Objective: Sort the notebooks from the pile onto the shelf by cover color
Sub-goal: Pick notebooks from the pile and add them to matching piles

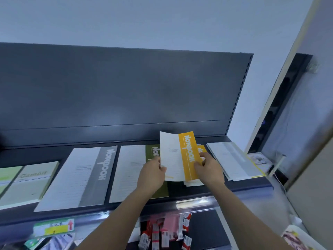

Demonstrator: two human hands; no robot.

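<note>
I've got left hand [153, 175] and right hand [209, 170] pinching the yellow notebook [177, 156] by its sides | squaring it over the yellow stack [193, 183] towards the shelf's [234, 189] right end, colours matching

We hold a white paper notebook with a yellow spine band [177, 156] tilted above a yellow-banded stack [192, 183] on the dark metal shelf [189, 192]. A grey-banded notebook [81, 177] and a green-banded notebook [129, 170] lie flat to its left, a mixed pile [234, 159] to its right.
</note>
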